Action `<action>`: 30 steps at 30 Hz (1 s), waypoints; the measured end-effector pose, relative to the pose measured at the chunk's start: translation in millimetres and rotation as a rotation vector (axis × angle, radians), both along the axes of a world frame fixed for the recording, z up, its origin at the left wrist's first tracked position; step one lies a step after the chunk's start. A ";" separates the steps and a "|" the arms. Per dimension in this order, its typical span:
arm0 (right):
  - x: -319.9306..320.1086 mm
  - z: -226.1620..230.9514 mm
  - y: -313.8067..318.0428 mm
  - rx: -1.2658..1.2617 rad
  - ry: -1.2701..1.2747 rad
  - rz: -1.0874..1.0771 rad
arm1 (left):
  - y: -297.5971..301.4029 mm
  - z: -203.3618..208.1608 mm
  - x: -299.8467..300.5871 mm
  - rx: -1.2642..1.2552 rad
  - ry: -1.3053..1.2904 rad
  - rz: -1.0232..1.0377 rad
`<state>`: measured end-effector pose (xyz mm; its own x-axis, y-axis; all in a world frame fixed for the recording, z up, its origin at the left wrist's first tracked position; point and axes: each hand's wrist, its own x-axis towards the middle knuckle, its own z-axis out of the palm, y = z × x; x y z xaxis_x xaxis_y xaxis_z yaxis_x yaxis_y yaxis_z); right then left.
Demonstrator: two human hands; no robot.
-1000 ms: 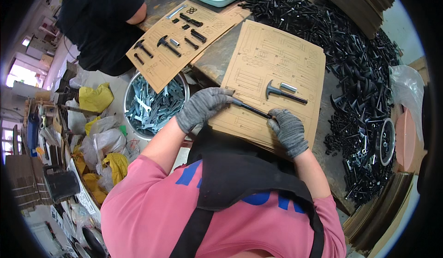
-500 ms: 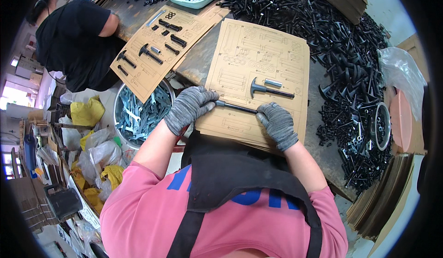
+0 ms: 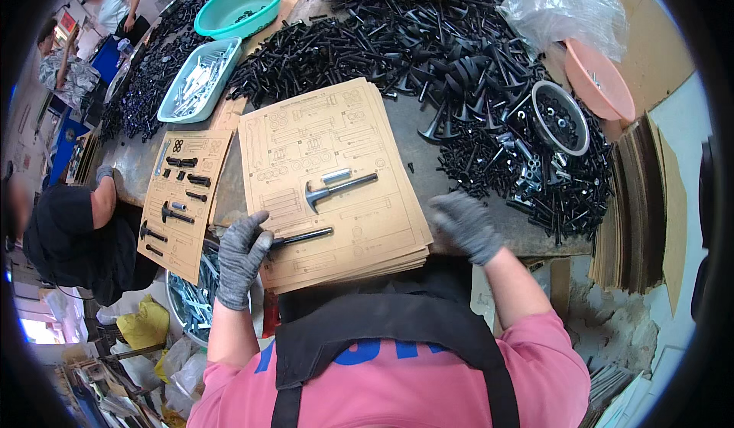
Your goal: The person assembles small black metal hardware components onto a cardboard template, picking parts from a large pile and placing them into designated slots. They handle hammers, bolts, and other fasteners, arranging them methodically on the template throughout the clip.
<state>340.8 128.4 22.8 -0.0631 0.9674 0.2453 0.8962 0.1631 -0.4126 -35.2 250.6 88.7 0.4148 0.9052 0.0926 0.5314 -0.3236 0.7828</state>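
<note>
My left hand point(image 3: 245, 261), in a grey knit glove, is closed at the near left edge of a stack of printed brown cardboard sheets point(image 3: 367, 218). Its thumb and fingers grip one end of a black rod point(image 3: 306, 236) lying along the top sheet; the gripped end is hidden. Just beyond the rod lie a black T-shaped tool with a curved head point(image 3: 340, 190) and a short silver tube point(image 3: 336, 175). Past the sheets' right edge, my gloved right hand point(image 3: 466, 227) hovers over the table with fingers stretched out. Nothing shows in it.
Heaped black bolts point(image 3: 466, 169) and curved black T-heads point(image 3: 465, 87) cover the table's right and far sides. A metal bowl point(image 3: 562, 118) sits among them. Left are a filled card point(image 3: 183, 198), a turquoise tray of silver tubes point(image 3: 200, 80) and a co-worker in black point(image 3: 84, 237).
My right hand has let go of the rod's right end and moved off the sheets to the right. My left hand keeps its end. The whole view has turned.
</note>
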 end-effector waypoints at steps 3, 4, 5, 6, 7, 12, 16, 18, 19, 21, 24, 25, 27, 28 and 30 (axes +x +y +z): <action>64.9 5.9 -45.5 0.057 -0.015 -0.400 | 1.1 5.1 36.5 0.098 -0.015 -0.145; 82.8 7.1 -58.8 0.090 -0.044 -0.473 | 1.0 7.3 51.0 0.138 -0.019 -0.198; 97.9 8.0 -71.8 0.007 -0.119 -0.575 | -1.4 8.4 67.3 0.070 -0.072 -0.250; 108.9 7.1 -82.6 -0.056 -0.196 -0.661 | -1.4 9.7 85.0 0.088 -0.065 -0.333; 115.0 3.4 -89.5 -0.089 -0.240 -0.678 | -3.1 10.8 102.7 0.088 -0.041 -0.409; 119.8 -25.0 -83.5 -0.160 -0.523 -0.623 | 8.6 -5.5 209.2 0.161 0.103 -0.747; 124.1 -30.3 -69.1 -0.290 -0.568 -0.596 | 18.2 -30.3 300.6 0.162 0.216 -0.714; 125.2 -28.6 -66.5 -0.235 -0.617 -0.556 | 14.2 -38.6 333.1 0.263 0.359 -0.657; 124.8 -28.1 -66.6 -0.241 -0.651 -0.525 | 11.3 -41.7 345.8 0.245 0.446 -0.651; 124.5 -28.5 -69.0 -0.251 -0.664 -0.495 | 6.7 -45.1 364.6 0.191 0.649 -0.613; 126.9 -34.0 -72.3 -0.136 -0.664 -0.437 | 4.3 -46.8 370.5 0.138 0.687 -0.563; 128.9 -35.7 -73.9 -0.115 -0.661 -0.409 | 5.8 -46.4 369.7 0.139 0.666 -0.565; 134.7 -36.4 -75.2 -0.018 -0.621 -0.343 | 12.7 -43.5 367.6 0.175 0.582 -0.546; 136.5 -35.3 -74.4 -0.022 -0.621 -0.326 | 16.0 -41.7 369.9 0.253 0.493 -0.558; 136.5 -29.5 -74.2 0.002 -0.617 -0.286 | 18.7 -39.3 376.8 0.363 0.378 -0.568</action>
